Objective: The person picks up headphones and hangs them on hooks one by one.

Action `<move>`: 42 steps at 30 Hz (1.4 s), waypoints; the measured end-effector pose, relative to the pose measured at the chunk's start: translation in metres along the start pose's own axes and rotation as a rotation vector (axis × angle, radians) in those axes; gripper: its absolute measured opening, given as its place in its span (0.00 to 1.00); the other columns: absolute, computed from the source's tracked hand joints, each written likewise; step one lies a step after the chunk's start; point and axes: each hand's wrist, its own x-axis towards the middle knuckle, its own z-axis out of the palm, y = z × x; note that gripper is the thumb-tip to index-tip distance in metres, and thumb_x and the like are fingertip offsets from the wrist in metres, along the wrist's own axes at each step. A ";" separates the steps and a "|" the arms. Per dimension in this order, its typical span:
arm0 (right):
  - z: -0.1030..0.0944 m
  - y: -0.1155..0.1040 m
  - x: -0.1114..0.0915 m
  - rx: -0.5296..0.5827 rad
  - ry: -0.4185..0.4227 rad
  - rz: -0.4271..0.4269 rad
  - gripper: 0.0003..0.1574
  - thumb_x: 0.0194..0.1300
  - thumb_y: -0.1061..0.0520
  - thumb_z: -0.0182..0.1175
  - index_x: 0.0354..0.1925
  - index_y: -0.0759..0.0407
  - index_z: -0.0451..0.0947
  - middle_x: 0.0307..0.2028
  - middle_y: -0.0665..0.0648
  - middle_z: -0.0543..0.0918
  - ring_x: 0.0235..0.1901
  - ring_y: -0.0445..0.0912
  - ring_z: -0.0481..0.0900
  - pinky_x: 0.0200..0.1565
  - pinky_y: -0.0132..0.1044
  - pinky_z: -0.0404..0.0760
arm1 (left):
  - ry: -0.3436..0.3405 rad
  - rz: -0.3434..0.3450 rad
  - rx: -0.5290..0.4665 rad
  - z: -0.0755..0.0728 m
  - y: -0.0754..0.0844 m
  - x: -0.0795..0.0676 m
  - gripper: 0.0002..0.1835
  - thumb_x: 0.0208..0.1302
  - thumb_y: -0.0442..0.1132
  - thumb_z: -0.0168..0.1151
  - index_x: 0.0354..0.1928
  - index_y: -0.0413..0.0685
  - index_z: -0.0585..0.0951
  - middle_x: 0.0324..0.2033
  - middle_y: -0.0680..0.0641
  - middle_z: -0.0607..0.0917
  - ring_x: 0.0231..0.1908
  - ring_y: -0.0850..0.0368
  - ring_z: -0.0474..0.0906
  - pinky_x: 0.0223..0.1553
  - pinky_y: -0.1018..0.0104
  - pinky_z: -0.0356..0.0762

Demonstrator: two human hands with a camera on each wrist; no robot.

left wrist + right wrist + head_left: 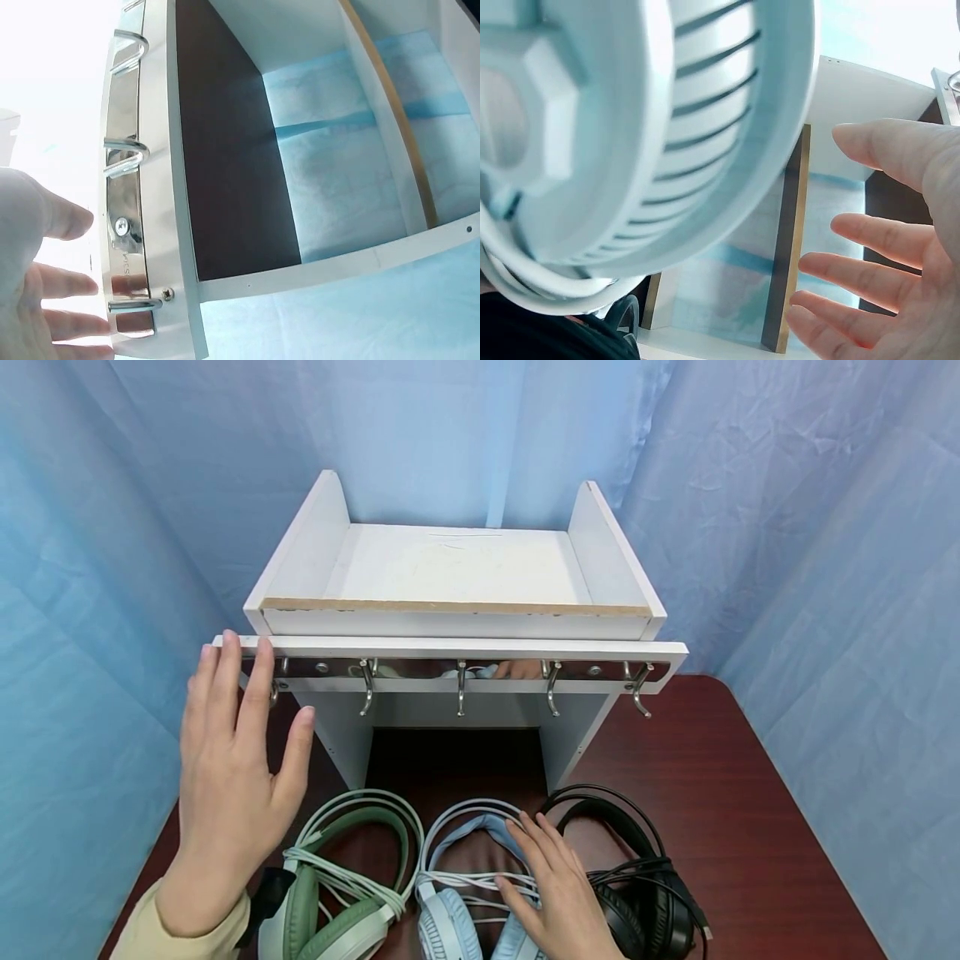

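My left hand (236, 777) is raised with straight, spread fingers at the left end of the white shelf (457, 647). In the left wrist view its fingers stand beside the metal hook rail (124, 202); whether they touch it I cannot tell. My right hand (558, 893) hovers over the right side of the light-blue headphones (450, 927), fingers extended and holding nothing. Green headphones (303, 902) lie to the left and black headphones (660, 910) to the right, each with its cable wound around it. An earcup (705, 135) looms large in the right wrist view.
The shelf has a tray-like top (457, 564) and several metal hooks (461, 689) along its front. It stands on a dark red-brown table (720, 810). Blue curtains (480, 435) hang close behind and on both sides.
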 end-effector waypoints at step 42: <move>0.002 0.002 0.000 -0.048 -0.008 -0.006 0.38 0.55 0.41 0.64 0.63 0.43 0.67 0.62 0.50 0.71 0.64 0.47 0.66 0.57 0.49 0.71 | -0.089 0.072 -0.116 -0.005 -0.025 0.041 0.32 0.64 0.41 0.54 0.69 0.48 0.60 0.58 0.35 0.73 0.54 0.34 0.67 0.55 0.44 0.61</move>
